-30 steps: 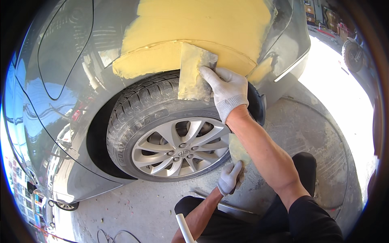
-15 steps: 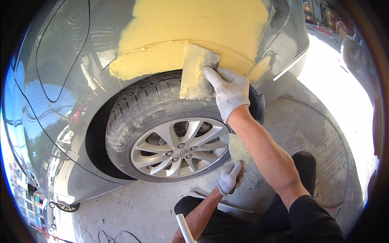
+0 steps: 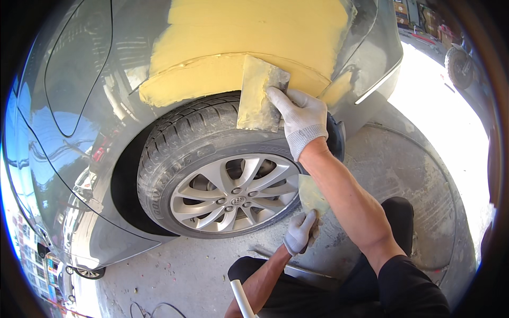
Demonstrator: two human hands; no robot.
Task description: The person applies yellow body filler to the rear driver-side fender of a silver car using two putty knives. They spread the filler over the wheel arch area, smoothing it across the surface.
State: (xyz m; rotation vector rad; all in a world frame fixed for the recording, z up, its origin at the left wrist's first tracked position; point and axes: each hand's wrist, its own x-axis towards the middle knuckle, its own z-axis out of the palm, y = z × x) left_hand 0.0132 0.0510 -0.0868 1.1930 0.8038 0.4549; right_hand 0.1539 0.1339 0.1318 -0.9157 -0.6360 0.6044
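Note:
Yellow body filler [image 3: 254,29] covers the grey car panel above the wheel arch, with a ridge along its lower band. My right hand [image 3: 303,114], in a pale work glove, is closed on a flat rectangular putty spreader [image 3: 254,103] smeared with filler. The spreader's upper end lies against the yellow band at the arch lip, and its lower part overlaps the tire [image 3: 175,153]. Lower down, my gloved left hand [image 3: 301,233] grips a second filler-smeared putty spreader [image 3: 312,193], partly hidden behind my right forearm.
The silver alloy wheel [image 3: 236,193] sits in the arch below the filler. A dark cable [image 3: 159,305] lies on the concrete floor [image 3: 175,265]. A white tube-like thing [image 3: 242,299] sticks up by my left forearm. Another wheel [image 3: 459,68] stands at the far right.
The spreader in my right hand has shifted slightly to the right along the arch edge. The view of the car has slid a little left. My left hand stays put.

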